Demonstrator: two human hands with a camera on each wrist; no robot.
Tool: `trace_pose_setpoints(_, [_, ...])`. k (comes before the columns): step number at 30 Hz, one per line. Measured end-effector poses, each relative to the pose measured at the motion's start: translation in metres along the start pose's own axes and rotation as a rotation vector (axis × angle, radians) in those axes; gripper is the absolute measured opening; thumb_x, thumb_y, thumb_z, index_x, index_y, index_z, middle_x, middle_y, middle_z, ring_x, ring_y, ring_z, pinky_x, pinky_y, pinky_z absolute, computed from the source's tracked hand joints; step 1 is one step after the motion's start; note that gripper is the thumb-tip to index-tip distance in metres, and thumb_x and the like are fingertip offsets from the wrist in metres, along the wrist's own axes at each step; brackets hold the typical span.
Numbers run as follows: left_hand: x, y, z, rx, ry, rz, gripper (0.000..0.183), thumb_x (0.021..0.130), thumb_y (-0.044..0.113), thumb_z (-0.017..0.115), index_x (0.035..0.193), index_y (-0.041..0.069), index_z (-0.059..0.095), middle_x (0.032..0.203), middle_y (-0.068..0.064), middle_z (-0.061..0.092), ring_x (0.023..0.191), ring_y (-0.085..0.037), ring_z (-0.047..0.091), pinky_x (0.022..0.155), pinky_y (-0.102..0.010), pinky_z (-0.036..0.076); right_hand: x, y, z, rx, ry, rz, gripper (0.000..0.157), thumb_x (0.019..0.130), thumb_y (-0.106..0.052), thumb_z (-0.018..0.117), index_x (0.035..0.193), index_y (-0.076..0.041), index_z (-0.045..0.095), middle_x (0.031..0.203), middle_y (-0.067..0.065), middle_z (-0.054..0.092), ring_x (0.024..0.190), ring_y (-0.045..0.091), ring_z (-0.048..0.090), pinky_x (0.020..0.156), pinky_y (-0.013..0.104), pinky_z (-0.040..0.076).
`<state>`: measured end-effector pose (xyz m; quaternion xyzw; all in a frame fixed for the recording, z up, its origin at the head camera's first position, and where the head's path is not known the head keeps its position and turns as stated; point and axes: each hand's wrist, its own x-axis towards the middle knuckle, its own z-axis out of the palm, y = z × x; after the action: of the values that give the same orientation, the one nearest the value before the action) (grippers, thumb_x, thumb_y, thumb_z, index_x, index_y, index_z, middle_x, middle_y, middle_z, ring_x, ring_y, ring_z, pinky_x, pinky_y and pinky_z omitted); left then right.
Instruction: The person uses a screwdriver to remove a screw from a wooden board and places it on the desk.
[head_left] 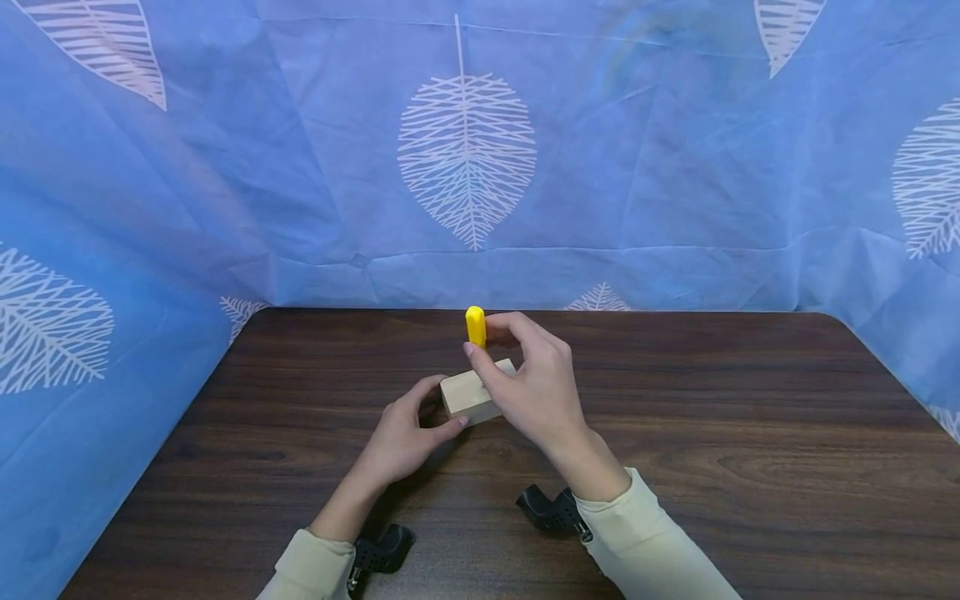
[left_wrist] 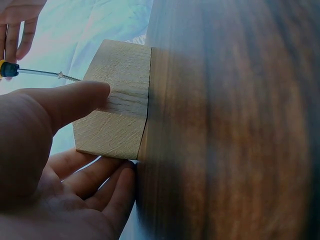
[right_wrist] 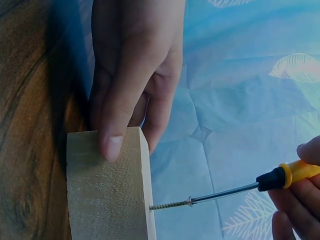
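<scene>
My left hand [head_left: 403, 433] holds a pale wooden block [head_left: 468, 403] on the table, thumb on the near face and fingers on the far side. From the top of the block a screw [right_wrist: 171, 204] sticks up, its tip in the wood and most of its thread still showing. A screwdriver [head_left: 476, 327] with a yellow handle and black collar stands above it, tip at the screw's head. My right hand [head_left: 542, 385] pinches the handle between thumb and fingers. In the head view that hand hides the shaft and screw.
The dark wood-grain table [head_left: 712, 400] spreads out around the hands. Behind and beside it hangs a blue cloth [head_left: 322, 167] with white leaf prints. Black wrist mounts [head_left: 384, 550] sit under both cuffs, close above the tabletop.
</scene>
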<state>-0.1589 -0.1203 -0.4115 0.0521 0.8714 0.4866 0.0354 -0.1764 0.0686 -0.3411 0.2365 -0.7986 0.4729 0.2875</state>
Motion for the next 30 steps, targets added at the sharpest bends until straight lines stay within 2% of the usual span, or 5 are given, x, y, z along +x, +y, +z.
trace_pose_setpoints(4, [-0.0001, 0.0001, 0.0001, -0.001, 0.001, 0.003, 0.058, 0.099, 0.026, 0.080, 0.152, 0.015, 0.058, 0.150, -0.015, 0.065, 0.141, -0.038, 0.061, 0.114, -0.063, 0.049, -0.0005, 0.0001, 0.0007, -0.006, 0.006, -0.007, 0.023, 0.094, -0.011, 0.083, 0.115, -0.008, 0.077, 0.105, 0.006, 0.081, 0.092, 0.020, 0.075, 0.075, 0.033, 0.059])
trace_pose_setpoints(10, [0.0002, -0.0001, 0.0004, -0.005, 0.005, 0.001, 0.057, 0.099, 0.026, 0.080, 0.151, 0.016, 0.058, 0.149, -0.015, 0.066, 0.140, -0.038, 0.062, 0.114, -0.064, 0.049, -0.0012, 0.0009, 0.0011, -0.017, -0.001, 0.013, 0.022, 0.093, -0.007, 0.077, 0.116, -0.006, 0.075, 0.105, 0.007, 0.078, 0.094, 0.021, 0.073, 0.080, 0.038, 0.061])
trace_pose_setpoints(14, [0.0003, 0.0003, 0.0006, -0.007, 0.005, -0.005, 0.057, 0.100, 0.026, 0.080, 0.151, 0.015, 0.058, 0.149, -0.016, 0.066, 0.141, -0.038, 0.062, 0.114, -0.064, 0.049, -0.0022, 0.0015, 0.0016, -0.029, -0.012, 0.026, 0.022, 0.093, -0.007, 0.073, 0.115, -0.007, 0.072, 0.105, 0.006, 0.076, 0.092, 0.019, 0.070, 0.073, 0.031, 0.055])
trace_pose_setpoints(24, [0.0005, 0.0011, 0.0003, -0.010, 0.004, -0.010, 0.058, 0.100, 0.025, 0.080, 0.153, 0.015, 0.057, 0.149, -0.016, 0.066, 0.141, -0.038, 0.061, 0.116, -0.064, 0.047, -0.0020, 0.0006, 0.0016, -0.051, -0.066, 0.058, 0.016, 0.100, -0.011, 0.066, 0.115, -0.009, 0.069, 0.104, 0.004, 0.074, 0.093, 0.017, 0.070, 0.079, 0.036, 0.059])
trace_pose_setpoints(30, [0.0001, 0.0008, 0.0002, -0.011, 0.005, -0.003, 0.057, 0.100, 0.025, 0.080, 0.152, 0.015, 0.058, 0.148, -0.016, 0.067, 0.141, -0.038, 0.061, 0.115, -0.064, 0.048, -0.0026, 0.0013, 0.0024, -0.072, -0.077, 0.046, 0.016, 0.103, -0.018, 0.071, 0.116, -0.008, 0.070, 0.103, 0.004, 0.073, 0.093, 0.019, 0.072, 0.080, 0.038, 0.061])
